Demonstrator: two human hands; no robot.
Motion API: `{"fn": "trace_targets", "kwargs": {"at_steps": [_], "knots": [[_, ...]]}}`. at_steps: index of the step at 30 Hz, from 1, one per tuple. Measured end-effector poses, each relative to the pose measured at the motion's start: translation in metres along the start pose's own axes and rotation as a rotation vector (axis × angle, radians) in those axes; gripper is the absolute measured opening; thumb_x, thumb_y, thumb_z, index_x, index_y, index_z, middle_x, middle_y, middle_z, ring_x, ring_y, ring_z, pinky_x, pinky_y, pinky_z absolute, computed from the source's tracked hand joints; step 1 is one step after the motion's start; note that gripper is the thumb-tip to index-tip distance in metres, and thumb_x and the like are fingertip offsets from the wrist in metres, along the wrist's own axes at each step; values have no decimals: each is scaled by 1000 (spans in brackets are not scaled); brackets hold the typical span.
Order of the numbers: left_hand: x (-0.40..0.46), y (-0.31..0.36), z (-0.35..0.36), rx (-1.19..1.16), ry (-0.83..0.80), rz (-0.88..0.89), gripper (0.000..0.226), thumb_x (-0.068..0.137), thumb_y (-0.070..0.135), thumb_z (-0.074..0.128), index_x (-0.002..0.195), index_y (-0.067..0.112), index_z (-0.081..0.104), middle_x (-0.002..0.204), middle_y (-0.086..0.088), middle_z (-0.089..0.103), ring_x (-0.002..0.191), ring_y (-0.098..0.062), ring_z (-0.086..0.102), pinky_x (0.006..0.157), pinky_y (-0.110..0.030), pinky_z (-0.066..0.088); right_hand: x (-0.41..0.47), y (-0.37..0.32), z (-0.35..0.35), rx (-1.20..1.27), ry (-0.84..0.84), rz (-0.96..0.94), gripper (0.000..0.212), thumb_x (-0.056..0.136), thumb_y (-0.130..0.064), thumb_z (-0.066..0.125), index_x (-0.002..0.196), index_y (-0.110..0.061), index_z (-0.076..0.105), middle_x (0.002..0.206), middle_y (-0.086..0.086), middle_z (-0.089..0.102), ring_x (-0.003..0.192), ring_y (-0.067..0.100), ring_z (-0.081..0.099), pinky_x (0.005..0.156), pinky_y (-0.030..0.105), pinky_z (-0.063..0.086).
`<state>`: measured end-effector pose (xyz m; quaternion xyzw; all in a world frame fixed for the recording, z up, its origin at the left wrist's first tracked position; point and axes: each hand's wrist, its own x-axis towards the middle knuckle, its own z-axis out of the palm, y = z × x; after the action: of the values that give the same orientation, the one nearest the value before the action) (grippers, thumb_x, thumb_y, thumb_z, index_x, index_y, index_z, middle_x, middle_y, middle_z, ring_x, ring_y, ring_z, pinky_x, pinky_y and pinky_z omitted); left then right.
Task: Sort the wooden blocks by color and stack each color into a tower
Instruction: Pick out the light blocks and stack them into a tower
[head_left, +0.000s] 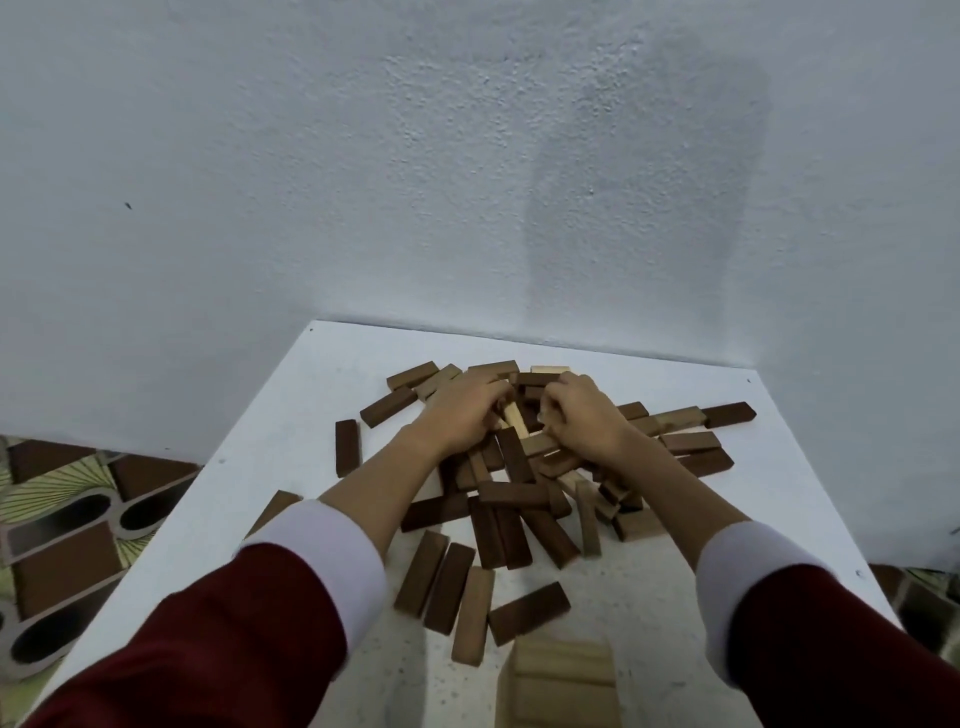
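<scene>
Centrally, pale block (515, 419) between hands, long axis tilted near-far

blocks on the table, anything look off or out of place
Nothing damaged. The blocks lie in a jumbled, mixed-colour pile on the table, some strays askew, like one dark block lying apart at the left.

No writing, label, brand, number or sign can be read anywhere here; the wooden blocks (511, 499) look plain on every face that shows (though the far ones may be too small to judge)
</scene>
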<state>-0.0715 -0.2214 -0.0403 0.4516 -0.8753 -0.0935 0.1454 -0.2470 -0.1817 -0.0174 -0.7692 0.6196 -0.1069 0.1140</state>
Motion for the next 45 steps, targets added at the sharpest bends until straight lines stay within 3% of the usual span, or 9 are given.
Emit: {"fn": "trace_targets", "kwargs": {"at_steps": [6, 11, 16, 19, 25, 28, 31, 40, 45], "knots": [[-1, 3, 5, -39, -73, 8, 29, 85, 4, 60, 113, 3, 53, 110, -16, 59, 101, -29, 53, 74, -30, 35, 1, -16, 6, 322, -1, 126, 14, 90, 0, 41, 101, -5, 49, 97, 10, 52, 83, 20, 48, 63, 29, 34], [-3, 9, 4, -54, -64, 8, 32, 85, -4, 50, 117, 1, 50, 113, -18, 55, 104, -32, 50, 72, -26, 28, 5, -23, 21, 139, -75, 142, 30, 91, -23, 56, 113, -4, 48, 116, 13, 42, 96, 31, 52, 79, 36, 43], [-10, 9, 12, -104, -37, -32, 33, 84, -4, 47, 117, 1, 47, 115, -18, 52, 106, -33, 48, 84, -43, 39, 6, -27, 21, 69, -35, 146, 25, 86, -6, 53, 110, -2, 48, 118, 15, 41, 86, 31, 51, 68, 34, 39], [-13, 11, 2, -267, 35, -86, 36, 86, -4, 49, 122, 0, 48, 113, -11, 49, 104, -23, 47, 85, -29, 37, 2, -22, 10, 156, 20, 179, 28, 83, -5, 57, 111, -2, 52, 118, 13, 41, 84, 23, 48, 68, 28, 35], [-16, 32, -31, -623, 238, -275, 17, 93, 8, 53, 107, 1, 59, 103, -7, 58, 91, -14, 51, 68, -13, 36, -18, -30, -44, 502, 119, 208, 17, 80, -14, 71, 75, -11, 55, 71, 0, 50, 61, 10, 48, 46, 11, 35], [-25, 51, -54, -848, 218, -287, 17, 94, 12, 55, 108, 3, 60, 94, -5, 61, 80, -12, 55, 62, -10, 44, -34, -49, -72, 609, 138, 170, 24, 77, -16, 75, 66, -12, 54, 61, 1, 48, 57, 14, 46, 51, 20, 38], [-40, 69, -78, -1074, 208, -296, 6, 93, 13, 57, 97, 10, 61, 82, -1, 62, 74, -13, 58, 69, -26, 49, -51, -70, -91, 640, 130, 154, 15, 78, -15, 74, 76, -10, 60, 63, 0, 50, 61, 14, 49, 58, 26, 41], [-123, 91, -131, -1346, 254, -228, 1, 87, 3, 62, 86, 2, 62, 72, -8, 60, 60, -13, 61, 59, -23, 48, -114, -141, -109, 590, 70, 21, 17, 86, -12, 64, 95, 2, 61, 82, 18, 61, 68, 23, 57, 68, 39, 50], [-172, 79, -131, -1365, 282, -201, 2, 86, 6, 63, 85, 5, 64, 81, -10, 64, 79, -23, 61, 79, -36, 49, -139, -180, -101, 505, 35, 31, 32, 96, -16, 42, 126, -13, 51, 113, 3, 44, 77, 12, 53, 57, 11, 42]]}}
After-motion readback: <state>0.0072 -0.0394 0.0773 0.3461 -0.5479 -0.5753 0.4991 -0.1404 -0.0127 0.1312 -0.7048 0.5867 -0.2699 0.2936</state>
